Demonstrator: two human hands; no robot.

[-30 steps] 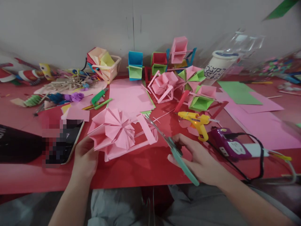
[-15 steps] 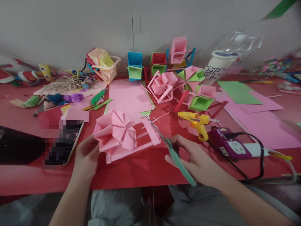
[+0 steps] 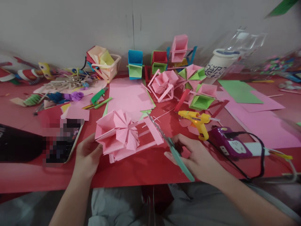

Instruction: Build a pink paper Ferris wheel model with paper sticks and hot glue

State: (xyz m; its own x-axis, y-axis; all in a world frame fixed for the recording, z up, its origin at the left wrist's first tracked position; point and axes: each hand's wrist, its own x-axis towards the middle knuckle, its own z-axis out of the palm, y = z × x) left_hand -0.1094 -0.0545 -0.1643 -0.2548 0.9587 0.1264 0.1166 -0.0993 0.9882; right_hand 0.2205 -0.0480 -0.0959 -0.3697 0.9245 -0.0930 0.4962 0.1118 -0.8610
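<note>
My left hand (image 3: 88,153) grips a pink folded-paper wheel model (image 3: 124,131) by its left side, above the red table (image 3: 131,174). The wheel has box-like pleats, and a pink paper frame extends from it to the right. My right hand (image 3: 190,153) is closed around scissors (image 3: 180,161) with green handles. The scissor blades point up and left, close to the right end of the pink frame. Whether they touch it, I cannot tell.
Several finished paper wheels (image 3: 162,83) stand toward the wall. A yellow glue gun (image 3: 197,121) and a purple power socket (image 3: 231,144) with cables lie right. Left are a phone (image 3: 64,144), a black object (image 3: 18,144) and a green cutter (image 3: 98,96). Pink sheets (image 3: 129,94) lie behind the model.
The pink model in my left hand has shifted slightly right and turned a little. My right hand and the scissors have hardly moved.
</note>
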